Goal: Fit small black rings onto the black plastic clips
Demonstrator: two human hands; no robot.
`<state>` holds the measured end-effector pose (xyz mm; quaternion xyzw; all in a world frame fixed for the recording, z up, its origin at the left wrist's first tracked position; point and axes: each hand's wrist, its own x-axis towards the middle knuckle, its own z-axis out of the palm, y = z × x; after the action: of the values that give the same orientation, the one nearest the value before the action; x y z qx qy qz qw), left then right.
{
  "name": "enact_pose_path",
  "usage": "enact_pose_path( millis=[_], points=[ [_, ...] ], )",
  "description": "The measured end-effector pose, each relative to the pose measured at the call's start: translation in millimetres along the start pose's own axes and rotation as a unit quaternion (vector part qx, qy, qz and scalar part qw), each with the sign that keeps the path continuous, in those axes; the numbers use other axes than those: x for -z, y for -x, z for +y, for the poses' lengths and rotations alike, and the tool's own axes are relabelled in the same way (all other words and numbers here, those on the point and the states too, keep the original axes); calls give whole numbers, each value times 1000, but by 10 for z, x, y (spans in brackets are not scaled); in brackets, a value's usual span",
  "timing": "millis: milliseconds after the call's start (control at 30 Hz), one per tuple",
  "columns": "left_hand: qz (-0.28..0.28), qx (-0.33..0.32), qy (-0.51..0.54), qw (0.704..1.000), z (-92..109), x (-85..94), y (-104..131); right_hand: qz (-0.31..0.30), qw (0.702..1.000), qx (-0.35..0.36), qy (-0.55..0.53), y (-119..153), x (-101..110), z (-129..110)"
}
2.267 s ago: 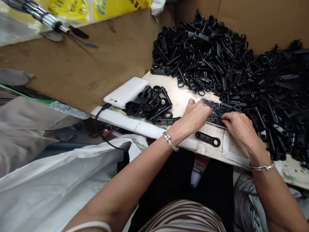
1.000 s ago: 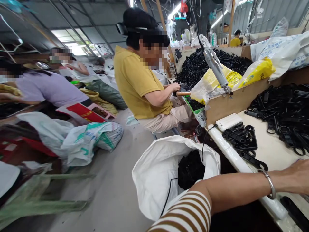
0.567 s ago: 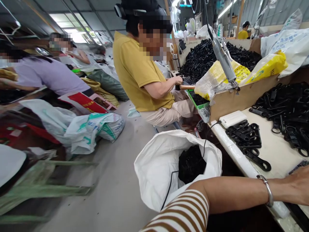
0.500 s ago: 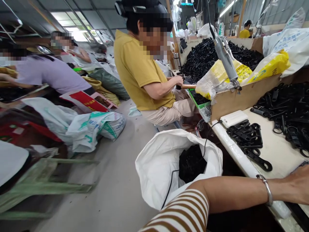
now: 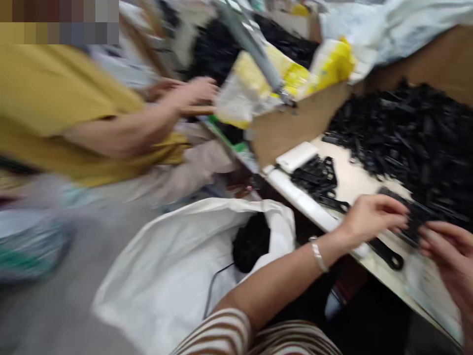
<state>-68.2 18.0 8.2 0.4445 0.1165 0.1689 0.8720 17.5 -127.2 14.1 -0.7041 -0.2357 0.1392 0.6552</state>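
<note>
My left hand (image 5: 375, 217), with a bracelet on its wrist, is over the table edge, its thumb and fingers drawn together. My right hand (image 5: 449, 251) is close by at the right, fingertips pinched and pointing towards the left. Blur hides whatever either hand may hold. Behind the fingertips lies a dark, flat, textured block (image 5: 399, 207). Under my left wrist a black plastic handle-like part with a round hole (image 5: 388, 254) lies at the table edge. More such black parts (image 5: 318, 180) sit in a small group left of my hands.
A large heap of black parts (image 5: 410, 133) covers the table's back. A cardboard divider (image 5: 299, 128), a white box (image 5: 297, 156) and a hanging grey power screwdriver (image 5: 254, 49) are nearby. An open white sack (image 5: 166, 266) stands below; a co-worker in yellow (image 5: 66, 113) sits left.
The view has swung right and down towards the table. My left hand has come back from the right edge with its elbow bent, and my right hand has come into view.
</note>
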Motion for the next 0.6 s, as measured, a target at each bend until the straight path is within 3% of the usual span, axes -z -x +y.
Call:
enact_pose_path(
  millis=[67,167,367,600],
  points=[
    [6,-8,11,1000,24,26,72,7,996,-75,-41,95,28,-7],
    [-6,16,18,1000,18,32,125,-19,989,-97,-110,157,-21,-8],
    [-1,42,2,999,-78,-53,207,-35,985,-91,-145,276,-47,7],
    [0,33,-23,999,-132,-45,215,8,994,-41,-103,350,-68,72]
  ],
)
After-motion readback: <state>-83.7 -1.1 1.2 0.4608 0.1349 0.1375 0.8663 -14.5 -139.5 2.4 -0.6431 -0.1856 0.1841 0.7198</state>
